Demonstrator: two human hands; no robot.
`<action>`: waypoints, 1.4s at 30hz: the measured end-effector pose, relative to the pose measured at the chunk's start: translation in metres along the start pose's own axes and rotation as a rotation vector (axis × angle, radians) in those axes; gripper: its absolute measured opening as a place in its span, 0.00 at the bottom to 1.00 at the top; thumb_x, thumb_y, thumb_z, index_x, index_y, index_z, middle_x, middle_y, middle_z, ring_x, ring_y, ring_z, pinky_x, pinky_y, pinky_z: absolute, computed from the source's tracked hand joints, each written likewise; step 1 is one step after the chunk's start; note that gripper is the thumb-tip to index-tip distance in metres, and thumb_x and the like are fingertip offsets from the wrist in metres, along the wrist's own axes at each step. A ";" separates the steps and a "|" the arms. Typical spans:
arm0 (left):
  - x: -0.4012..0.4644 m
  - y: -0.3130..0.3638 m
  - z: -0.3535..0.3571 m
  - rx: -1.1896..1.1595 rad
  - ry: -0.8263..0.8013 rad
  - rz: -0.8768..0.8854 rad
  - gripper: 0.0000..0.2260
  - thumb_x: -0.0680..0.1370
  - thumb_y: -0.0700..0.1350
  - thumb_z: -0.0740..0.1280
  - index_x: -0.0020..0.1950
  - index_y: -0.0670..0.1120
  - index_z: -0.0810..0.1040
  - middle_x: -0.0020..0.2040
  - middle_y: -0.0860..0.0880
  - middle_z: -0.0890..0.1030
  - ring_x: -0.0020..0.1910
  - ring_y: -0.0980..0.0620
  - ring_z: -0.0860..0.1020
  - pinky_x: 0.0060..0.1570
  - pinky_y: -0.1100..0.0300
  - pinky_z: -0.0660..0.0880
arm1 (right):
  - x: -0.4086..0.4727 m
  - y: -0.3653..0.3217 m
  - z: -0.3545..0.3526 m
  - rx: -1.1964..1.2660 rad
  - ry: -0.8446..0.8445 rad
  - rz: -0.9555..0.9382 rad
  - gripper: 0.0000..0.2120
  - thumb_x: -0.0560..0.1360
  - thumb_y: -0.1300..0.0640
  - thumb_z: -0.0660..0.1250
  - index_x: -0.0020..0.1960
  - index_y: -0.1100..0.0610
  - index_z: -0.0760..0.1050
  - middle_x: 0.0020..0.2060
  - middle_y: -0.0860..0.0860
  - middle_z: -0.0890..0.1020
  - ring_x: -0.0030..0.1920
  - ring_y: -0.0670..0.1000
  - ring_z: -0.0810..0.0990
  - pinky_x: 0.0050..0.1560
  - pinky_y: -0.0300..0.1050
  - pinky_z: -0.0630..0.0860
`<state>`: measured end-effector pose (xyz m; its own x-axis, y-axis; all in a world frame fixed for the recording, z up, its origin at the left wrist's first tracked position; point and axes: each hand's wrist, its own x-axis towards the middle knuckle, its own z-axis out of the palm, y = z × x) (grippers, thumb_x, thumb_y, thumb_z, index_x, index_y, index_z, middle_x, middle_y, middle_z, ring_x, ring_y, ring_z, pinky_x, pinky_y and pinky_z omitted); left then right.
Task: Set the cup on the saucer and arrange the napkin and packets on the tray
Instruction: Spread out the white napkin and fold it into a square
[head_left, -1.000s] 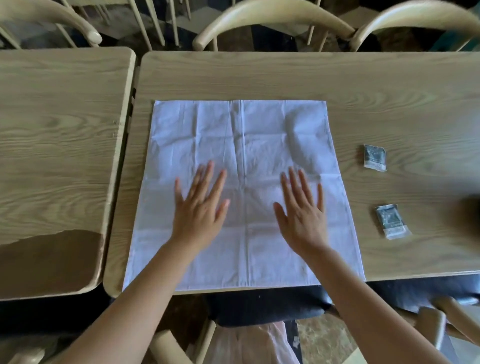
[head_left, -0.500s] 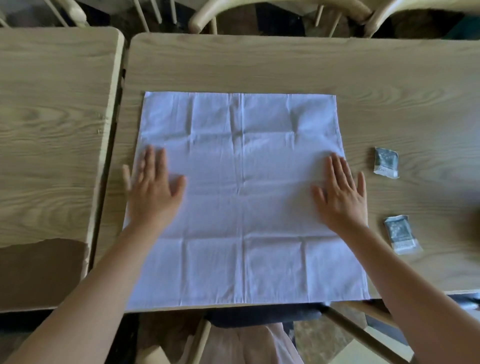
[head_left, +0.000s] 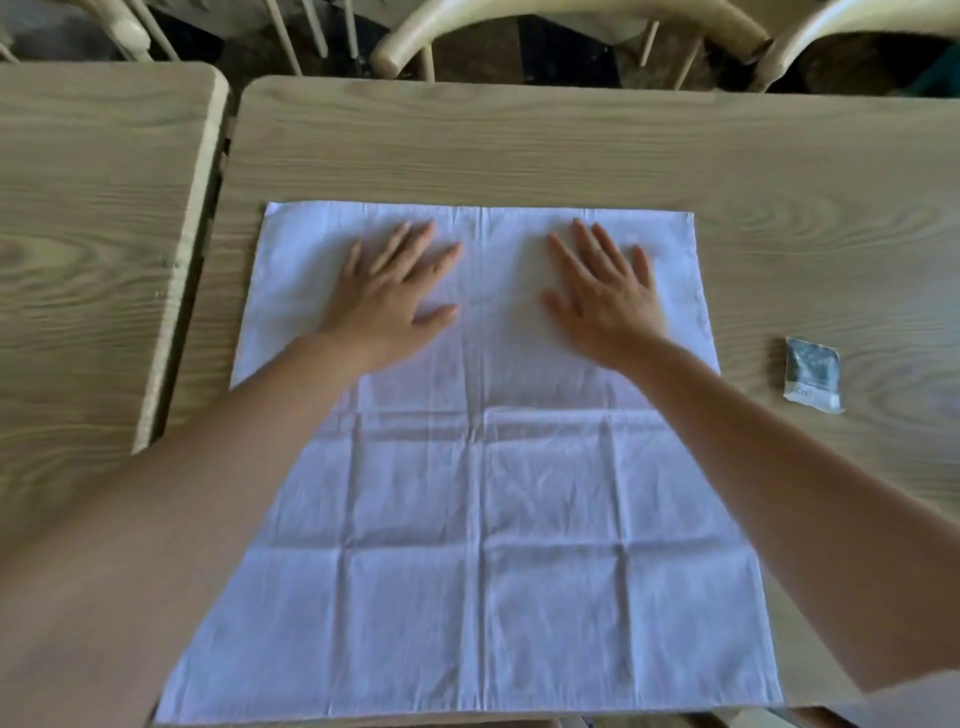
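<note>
A white napkin (head_left: 478, 519) lies spread flat on the wooden table (head_left: 571, 150), creased into squares. My left hand (head_left: 395, 293) presses palm down on its far left part, fingers apart. My right hand (head_left: 605, 296) lies flat on its far right part, fingers spread too. Neither hand holds anything. One small dark packet (head_left: 813, 382) rests on the table to the right of the napkin. No cup, saucer or tray is in view.
A second wooden table (head_left: 93, 249) stands to the left across a narrow gap. Pale wooden chair backs (head_left: 545, 21) line the far side of the table. The napkin's near edge reaches the table's front edge.
Both hands slid from the napkin's side edges up to its far part and closer together. The view shifted nearer, so the second packet is out of frame.
</note>
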<state>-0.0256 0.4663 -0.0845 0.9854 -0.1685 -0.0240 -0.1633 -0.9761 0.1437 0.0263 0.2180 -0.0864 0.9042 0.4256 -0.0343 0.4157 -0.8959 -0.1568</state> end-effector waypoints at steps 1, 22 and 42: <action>-0.001 -0.009 -0.001 0.004 0.009 -0.048 0.32 0.72 0.66 0.48 0.74 0.57 0.54 0.77 0.48 0.53 0.76 0.48 0.50 0.70 0.38 0.49 | 0.001 0.013 -0.002 0.000 0.011 0.029 0.28 0.76 0.42 0.52 0.74 0.47 0.52 0.76 0.51 0.53 0.75 0.51 0.50 0.72 0.57 0.46; -0.155 0.014 -0.031 -0.080 0.053 -0.020 0.28 0.78 0.62 0.46 0.76 0.51 0.51 0.77 0.46 0.56 0.75 0.50 0.54 0.68 0.36 0.47 | -0.139 0.003 -0.044 -0.102 -0.048 -0.100 0.31 0.77 0.39 0.45 0.75 0.53 0.48 0.76 0.54 0.51 0.75 0.52 0.47 0.72 0.63 0.44; -0.318 0.032 -0.057 -0.286 -0.134 0.176 0.24 0.81 0.50 0.50 0.49 0.39 0.83 0.57 0.44 0.81 0.58 0.48 0.78 0.61 0.57 0.72 | -0.310 -0.001 -0.037 0.052 -0.073 -0.461 0.16 0.70 0.59 0.68 0.58 0.61 0.78 0.64 0.60 0.73 0.67 0.60 0.70 0.61 0.63 0.71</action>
<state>-0.3411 0.4968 -0.0155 0.9252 -0.3656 -0.1016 -0.2912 -0.8558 0.4276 -0.2507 0.0821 -0.0387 0.6165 0.7871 -0.0188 0.7652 -0.6046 -0.2214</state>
